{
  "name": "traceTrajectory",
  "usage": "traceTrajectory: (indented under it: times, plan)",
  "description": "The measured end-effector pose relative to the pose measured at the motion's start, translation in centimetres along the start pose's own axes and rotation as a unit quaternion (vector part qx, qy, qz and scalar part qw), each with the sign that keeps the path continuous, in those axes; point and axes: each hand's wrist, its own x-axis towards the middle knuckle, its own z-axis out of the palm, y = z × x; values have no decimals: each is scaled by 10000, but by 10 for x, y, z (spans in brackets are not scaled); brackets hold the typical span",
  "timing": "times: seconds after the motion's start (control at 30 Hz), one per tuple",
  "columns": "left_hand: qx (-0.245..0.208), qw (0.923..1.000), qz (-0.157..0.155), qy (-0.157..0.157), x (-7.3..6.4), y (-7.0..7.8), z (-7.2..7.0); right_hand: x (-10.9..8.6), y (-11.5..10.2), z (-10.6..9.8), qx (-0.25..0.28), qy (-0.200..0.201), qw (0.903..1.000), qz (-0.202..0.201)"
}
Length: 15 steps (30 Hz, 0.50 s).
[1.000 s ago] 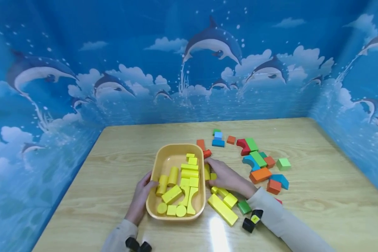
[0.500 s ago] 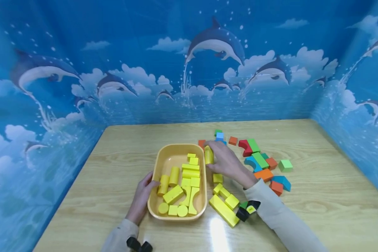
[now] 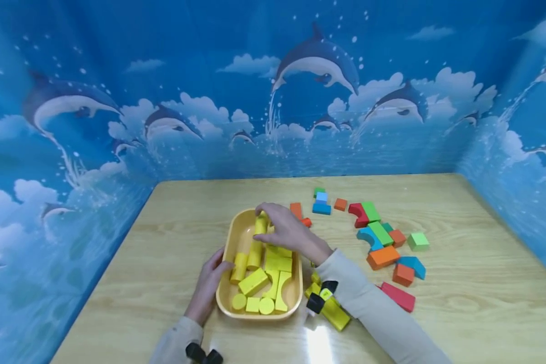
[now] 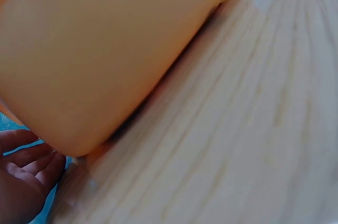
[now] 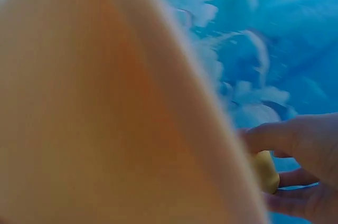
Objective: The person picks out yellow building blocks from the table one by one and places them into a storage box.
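My left hand grips the left side of the pale orange tray, its thumb over the rim. The tray's outer wall fills much of the left wrist view. Over the back of the tray, my right hand pinches a yellow cylinder between thumb and fingers. The right wrist view shows a bit of this cylinder past the blurred tray wall. Inside the tray lie several yellow blocks, among them a cylinder and a rectangular block. My right hand and wrist hide some of them.
Right of the tray, a long yellow block and smaller yellow ones lie partly under my right forearm. Red, orange, green and blue blocks, including an orange block and a red one, are scattered farther right. A blue dolphin-print curtain surrounds the table.
My right hand has picked up the yellow cylinder from beside the tray and carried it left, over the rim and above the tray. My left hand stays on the tray's side.
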Motion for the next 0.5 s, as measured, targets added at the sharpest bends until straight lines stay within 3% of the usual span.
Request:
traceTrajectory:
  times: [0.17,0.37,0.5]
  plan:
    - [61,9999,-124,9,-4,-2,-1,18,-12,25,-34,-758,9971,-20]
    - [51,9998,-209,46,0,-1,-4,19,-8,46,-94,-827,9965,-78]
    - [-76,10000,-57,19,2,0,-3,17,-2,51,-252,-1011,9946,-18]
